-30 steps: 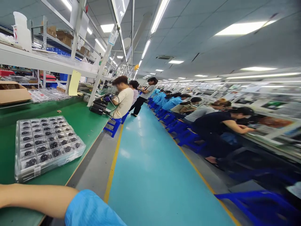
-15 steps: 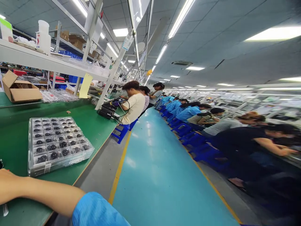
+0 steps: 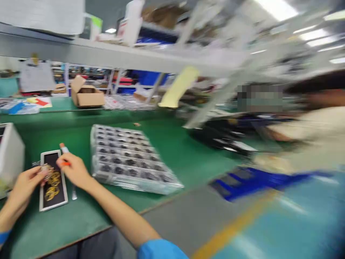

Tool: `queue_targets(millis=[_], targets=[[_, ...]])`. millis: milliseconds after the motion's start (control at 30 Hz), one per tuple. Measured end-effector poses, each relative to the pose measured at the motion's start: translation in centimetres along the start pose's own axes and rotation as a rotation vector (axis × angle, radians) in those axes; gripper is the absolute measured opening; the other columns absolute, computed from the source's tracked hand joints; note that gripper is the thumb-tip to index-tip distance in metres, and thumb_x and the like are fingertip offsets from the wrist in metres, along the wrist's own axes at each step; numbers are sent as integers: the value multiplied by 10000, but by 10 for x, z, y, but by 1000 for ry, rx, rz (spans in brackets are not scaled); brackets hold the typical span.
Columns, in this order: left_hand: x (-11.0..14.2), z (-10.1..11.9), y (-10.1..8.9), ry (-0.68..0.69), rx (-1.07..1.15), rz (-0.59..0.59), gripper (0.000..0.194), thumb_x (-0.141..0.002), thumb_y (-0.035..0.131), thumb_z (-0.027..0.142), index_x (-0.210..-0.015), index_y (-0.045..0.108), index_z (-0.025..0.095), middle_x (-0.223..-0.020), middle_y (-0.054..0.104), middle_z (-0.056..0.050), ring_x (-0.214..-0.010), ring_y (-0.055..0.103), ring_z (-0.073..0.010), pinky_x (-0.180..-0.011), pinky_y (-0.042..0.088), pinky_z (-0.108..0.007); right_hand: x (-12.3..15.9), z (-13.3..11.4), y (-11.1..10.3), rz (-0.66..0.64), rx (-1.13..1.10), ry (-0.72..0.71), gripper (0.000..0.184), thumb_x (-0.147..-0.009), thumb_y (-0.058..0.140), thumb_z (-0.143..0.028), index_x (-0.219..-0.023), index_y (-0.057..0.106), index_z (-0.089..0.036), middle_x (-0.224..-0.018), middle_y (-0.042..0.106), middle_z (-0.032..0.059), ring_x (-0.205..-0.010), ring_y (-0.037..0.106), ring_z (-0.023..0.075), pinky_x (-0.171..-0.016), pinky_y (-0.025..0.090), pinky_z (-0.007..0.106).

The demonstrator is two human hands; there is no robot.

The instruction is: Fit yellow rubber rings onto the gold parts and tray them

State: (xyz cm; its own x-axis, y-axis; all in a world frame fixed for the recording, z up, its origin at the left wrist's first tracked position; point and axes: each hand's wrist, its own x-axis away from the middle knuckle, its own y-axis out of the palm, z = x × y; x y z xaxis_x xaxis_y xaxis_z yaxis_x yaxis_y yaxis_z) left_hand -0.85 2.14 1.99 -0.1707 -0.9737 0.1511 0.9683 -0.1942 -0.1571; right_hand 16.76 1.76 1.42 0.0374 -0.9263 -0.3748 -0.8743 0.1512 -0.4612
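My left hand (image 3: 23, 190) pinches a small round metallic piece (image 3: 46, 169), blurred, over a shallow white-rimmed tray (image 3: 64, 196) with a dark bottom. Several gold-coloured rings (image 3: 52, 190) lie in that tray. Closed around a slim tool (image 3: 63, 147) with an orange-brown end, my right hand (image 3: 77, 172) is at the tray's upper right edge; an orange bit shows at its fingertips. A thin metal tool (image 3: 74, 193) lies just right of the tray. Farther right stands a stack of clear compartment trays (image 3: 134, 181) with dark round parts.
A white box (image 3: 12, 154) stands at the left edge. Behind the green bench are an open cardboard box (image 3: 90, 97) and a hanging yellow sheet (image 3: 179, 88). A blurred co-worker (image 3: 318, 136) sits to the right near a blue stool (image 3: 242, 181).
The view has swung left from the aisle to the bench. Both my hands and the white-rimmed tray are now in sight; earlier only my right forearm and part of that hand showed.
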Motion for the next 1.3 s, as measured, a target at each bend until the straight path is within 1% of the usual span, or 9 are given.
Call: queue_targets(millis=[167,367,567,700,833,1000,1100,1167,1300], targets=[[2,-2,11,158,42,35,324,-663,699,431,-713,690,112,-585,597,-25,-509,453,-106,-477,349,-213,2,7,-2,-35,-264,-7,190,-824,464,-315,-707,540,-187,-722,571,9,-689,503,151,-659,370,261],[7,-6,13,310,-119,132,200,-771,614,304,-675,659,135,-633,544,-20,-593,486,-127,-542,395,-231,11,-6,-3,-70,-250,30,232,-786,482,-372,-652,541,-192,-650,533,-5,-620,460,140,-605,332,264],[8,-19,12,944,-761,302,244,-893,452,151,-1036,651,156,-800,592,-62,-742,556,-163,-657,486,-284,16,-17,8,-258,-311,248,431,-769,450,-571,-562,468,-193,-554,415,-20,-544,368,121,-533,285,262],[7,-27,16,1079,-1024,294,325,-922,358,108,-1185,547,134,-881,601,-98,-799,570,-176,-643,522,-283,17,-13,10,-275,-526,352,458,-718,526,-646,-629,473,-200,-533,331,-58,-487,268,92,-468,221,240],[6,-27,24,1042,-1122,242,381,-907,344,78,-1271,453,95,-1000,607,-150,-895,581,-209,-699,544,-325,13,-5,8,-289,-595,396,448,-695,576,-639,-666,501,-199,-502,274,-84,-447,220,81,-440,195,235],[20,-11,17,883,-994,192,341,-889,427,149,-1213,517,92,-1121,611,-180,-1040,569,-259,-879,497,-426,11,4,7,-109,-330,175,318,-731,573,-500,-693,594,-184,-619,542,6,-552,440,131,-552,352,272],[47,-9,-2,606,-611,326,237,-903,466,279,-954,646,135,-910,673,-111,-862,619,-211,-769,507,-342,13,6,5,1,-180,55,248,-761,559,-420,-691,622,-191,-645,592,21,-603,503,157,-594,384,284],[66,-17,-18,384,-273,412,318,-887,485,396,-810,658,141,-729,657,-68,-682,611,-166,-598,475,-269,15,4,4,23,-157,17,241,-777,549,-405,-671,611,-198,-618,582,16,-596,517,160,-577,391,278],[83,-35,-47,113,365,548,505,-782,560,576,-879,658,91,-596,593,-26,-474,521,-100,-406,328,-193,16,-2,1,-2,-162,20,242,-777,545,-410,-662,598,-203,-594,557,11,-576,518,163,-532,388,271]])
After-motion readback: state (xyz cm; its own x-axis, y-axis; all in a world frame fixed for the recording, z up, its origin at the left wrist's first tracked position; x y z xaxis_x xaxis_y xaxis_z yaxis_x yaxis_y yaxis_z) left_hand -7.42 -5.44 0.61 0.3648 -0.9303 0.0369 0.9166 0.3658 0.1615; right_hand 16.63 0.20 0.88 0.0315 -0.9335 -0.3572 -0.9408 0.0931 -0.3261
